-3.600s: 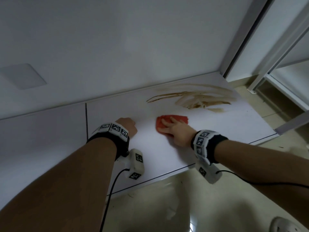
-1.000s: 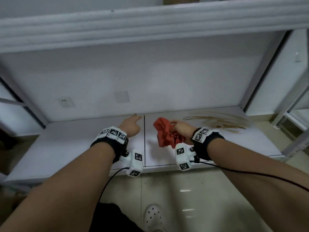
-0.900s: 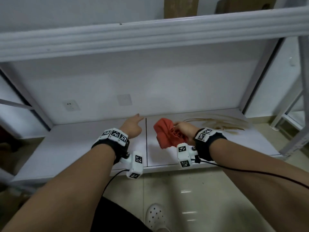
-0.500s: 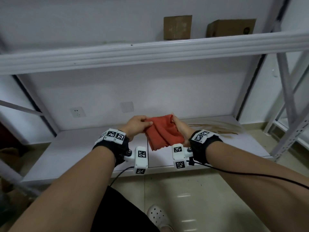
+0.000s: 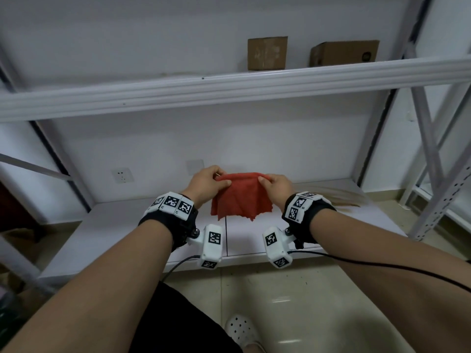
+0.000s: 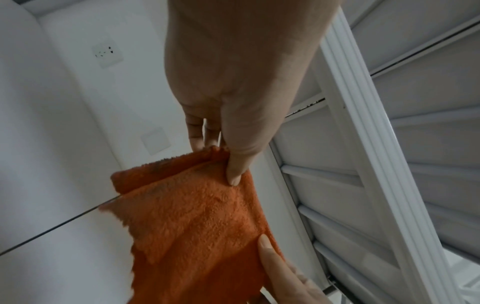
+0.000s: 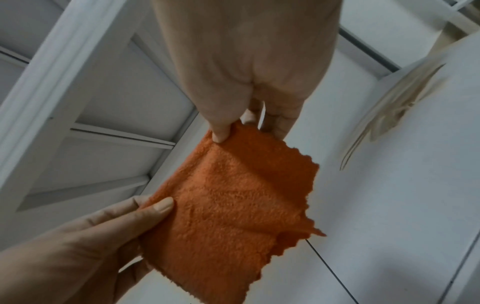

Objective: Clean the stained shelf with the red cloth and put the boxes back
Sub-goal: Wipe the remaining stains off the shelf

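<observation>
— Two hands on one red cloth point(image 5: 240, 197)?
— Yes: left hand point(image 5: 207, 184) and right hand point(image 5: 276, 186) each pinch a top corner, holding it folded above the lower shelf point(image 5: 107, 240), probably for a clean face.
— The stain point(image 5: 339, 197)?
— Unwiped, at right; boxes point(image 5: 267, 53) wait overhead.

The red cloth point(image 5: 240, 200) is no longer pressed flat on the lower shelf point(image 5: 107, 240) as it was a few seconds ago; it now hangs in the air above the shelf, spread open rather than bunched. The left hand point(image 5: 207, 183), which rested on the shelf at 9 o'clock of the cloth, has risen and now pinches the cloth's upper left corner, while the right hand point(image 5: 276, 186) pinches the upper right. The head view has tilted upward, bringing two cardboard boxes point(image 5: 267, 53) into sight at 12 o'clock.
</observation>
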